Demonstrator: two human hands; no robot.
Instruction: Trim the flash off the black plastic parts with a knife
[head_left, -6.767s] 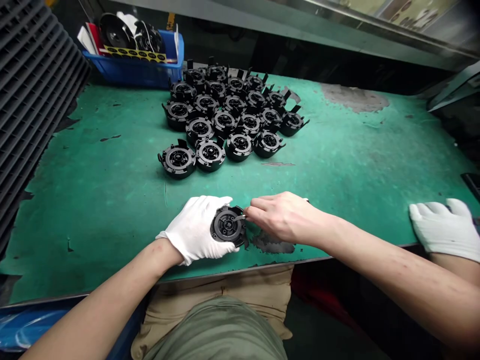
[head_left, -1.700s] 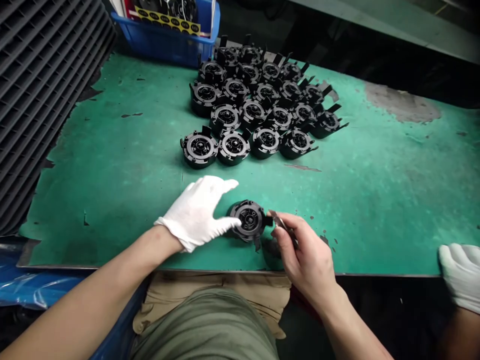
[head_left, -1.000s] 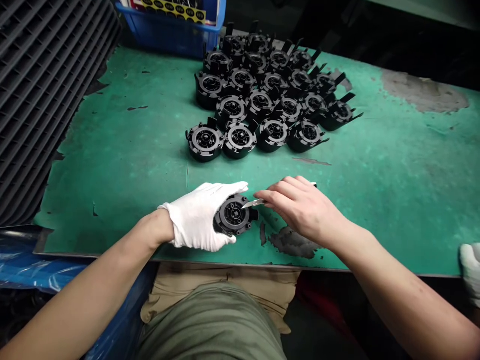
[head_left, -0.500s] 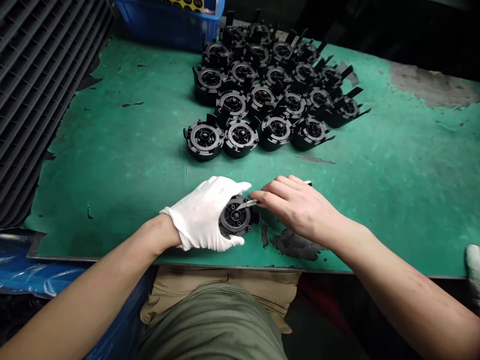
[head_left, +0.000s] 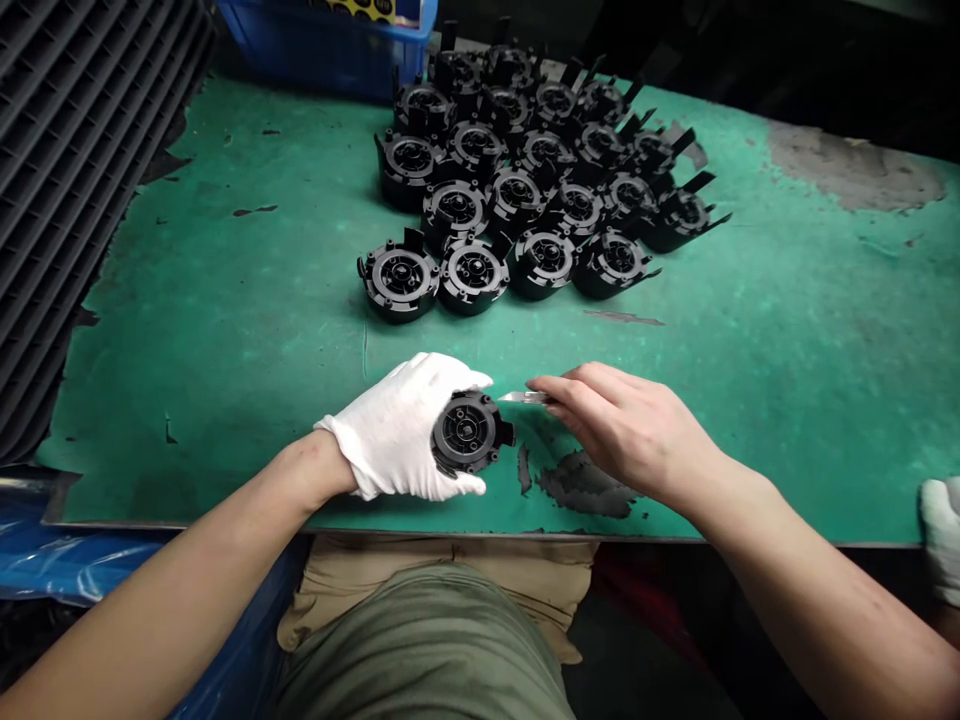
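My left hand (head_left: 401, 430), in a white glove, is closed around the left side of a round black plastic housing (head_left: 466, 432) near the table's front edge. The housing's face is turned up, showing a ring, spokes and a small centre hub. A dark tab sticks out from its right side. My bare right hand (head_left: 626, 415) grips a craft knife (head_left: 525, 398) just right of the housing. Its pointed blade faces left, apart from the part, and most of its handle is hidden in my fingers.
Several similar black housings (head_left: 471, 268) stand in rows at the back. A blue bin (head_left: 330, 50) sits behind them, left. Black ribbed trays (head_left: 82, 200) lean at the left edge. The green tabletop (head_left: 247, 300) has worn patches. Another person's gloved hand (head_left: 941, 530) shows far right.
The knife has come away from the housing's centre, and my right hand has moved to the right with it. My left hand keeps its hold on the housing.
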